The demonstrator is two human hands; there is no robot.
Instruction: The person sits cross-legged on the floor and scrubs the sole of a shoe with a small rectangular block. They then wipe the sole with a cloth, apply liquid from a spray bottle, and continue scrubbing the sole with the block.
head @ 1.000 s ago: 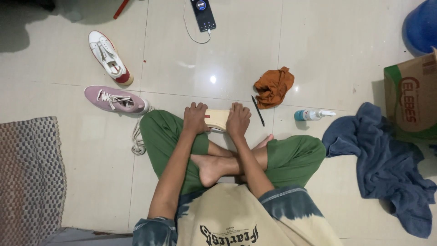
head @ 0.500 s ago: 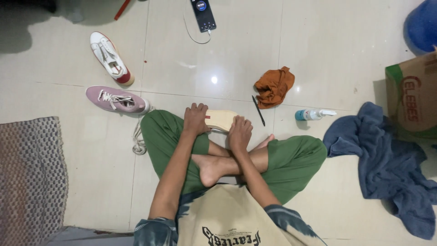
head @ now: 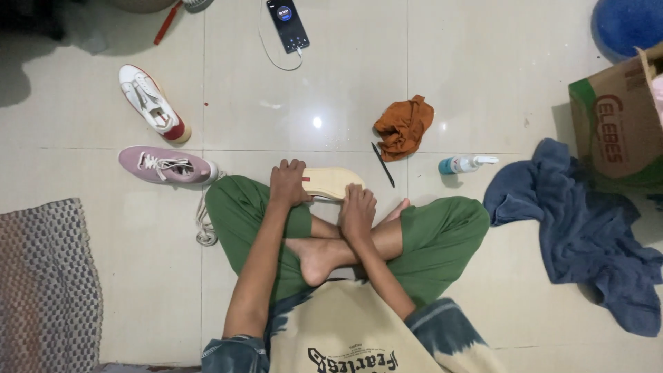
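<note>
You look down on a glossy cream tiled floor [head: 483, 83] with a bright light glare [head: 317, 122] and a woven mat [head: 45, 276] at left.

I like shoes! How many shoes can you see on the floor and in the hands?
3. A white shoe lies upper left, a pink shoe just below it, and a sole-up shoe is between the left hand and right hand. Others may be hidden.

Single head camera looks straight down, close.
</note>
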